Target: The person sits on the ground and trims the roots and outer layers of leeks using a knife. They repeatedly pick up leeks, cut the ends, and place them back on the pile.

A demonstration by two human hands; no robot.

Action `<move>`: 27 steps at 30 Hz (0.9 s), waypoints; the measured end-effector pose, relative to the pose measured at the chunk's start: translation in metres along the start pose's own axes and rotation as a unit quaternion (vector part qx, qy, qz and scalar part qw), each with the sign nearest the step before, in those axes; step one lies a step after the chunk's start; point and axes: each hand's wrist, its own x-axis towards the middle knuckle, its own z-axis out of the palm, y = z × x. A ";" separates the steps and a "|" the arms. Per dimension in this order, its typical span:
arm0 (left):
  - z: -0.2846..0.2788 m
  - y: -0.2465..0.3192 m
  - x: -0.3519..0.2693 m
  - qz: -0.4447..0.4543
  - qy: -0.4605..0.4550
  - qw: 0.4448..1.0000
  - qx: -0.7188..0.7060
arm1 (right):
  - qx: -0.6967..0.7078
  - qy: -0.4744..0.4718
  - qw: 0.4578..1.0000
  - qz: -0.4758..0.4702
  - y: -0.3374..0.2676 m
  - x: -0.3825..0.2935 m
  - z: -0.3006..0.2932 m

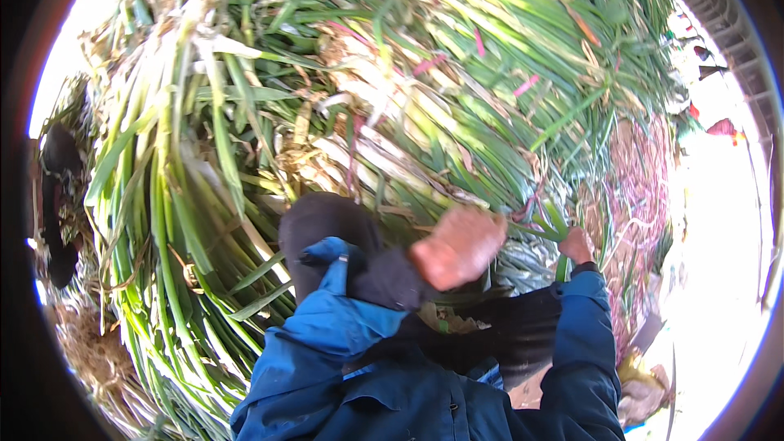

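My right hand (577, 245) is closed around green leaves (556, 223), with blades sticking out above and below the fist. My left hand (460, 248) is motion-blurred, in front of my body and over the lower end of a bundle of long green onions (422, 165). Its fingers look curled, but whether they grip anything is hidden. A thin green strand runs from beside the left hand to the leaves in the right. Pale stalks and dry roots of the bundle point to the upper left, with a dark pink tie (353, 159) around them.
More green onions (168, 208) are heaped at the left, and bundles with pink ties (478, 43) lie at the top. Pink and white strings (640, 190) hang or lie at the right. My bent knee (327, 229) presses close to the onions. A dark shoe (61, 153) shows at the left edge.
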 end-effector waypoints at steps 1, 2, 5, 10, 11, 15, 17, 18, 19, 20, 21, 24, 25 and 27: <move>0.008 0.012 -0.002 0.040 -0.009 0.999 -0.017 | 0.023 0.012 1.000 -0.002 0.009 0.013 -0.009; 0.015 0.022 -0.003 0.081 -0.020 0.996 -0.029 | 0.057 -0.015 0.997 -0.052 0.005 0.030 -0.045; 0.019 0.023 0.006 0.126 -0.065 0.990 -0.005 | 0.077 0.288 0.930 -0.216 -0.138 0.066 -0.286; 0.001 -0.028 0.002 -0.015 0.199 0.963 0.182 | 0.383 0.552 0.592 -0.445 -0.342 -0.080 -0.530; -0.002 -0.025 0.000 -0.048 0.242 0.942 0.227 | 0.375 0.514 0.625 -0.452 -0.352 -0.089 -0.507; -0.052 -0.055 -0.032 0.032 0.301 0.947 -0.106 | 0.246 0.330 0.794 -0.447 -0.342 -0.053 -0.272; -0.100 -0.060 -0.049 -0.046 0.366 0.928 -0.054 | 0.253 0.190 0.851 -0.420 -0.318 -0.033 -0.096; -0.112 -0.066 -0.058 -0.126 0.416 0.900 0.043 | 0.311 0.085 0.866 -0.383 -0.313 -0.053 -0.034; -0.125 -0.069 -0.068 -0.184 0.396 0.898 0.048 | 0.365 -0.007 0.873 -0.324 -0.302 -0.074 0.029; -0.137 -0.073 -0.075 -0.213 0.400 0.891 -0.002 | 0.482 -0.092 0.838 -0.240 -0.289 -0.098 0.078; -0.136 -0.079 -0.077 -0.224 0.441 0.866 -0.074 | 0.489 -0.134 0.844 -0.176 -0.274 -0.115 0.115; -0.141 -0.075 -0.074 -0.210 0.452 0.860 -0.110 | 0.490 -0.111 0.845 -0.183 -0.239 -0.115 0.164; -0.140 -0.074 -0.076 -0.209 0.448 0.864 -0.096 | 0.482 -0.115 0.856 -0.145 -0.242 -0.114 0.149; -0.147 -0.064 -0.075 -0.250 0.406 0.872 -0.111 | 0.465 -0.035 0.881 -0.075 -0.224 -0.108 0.140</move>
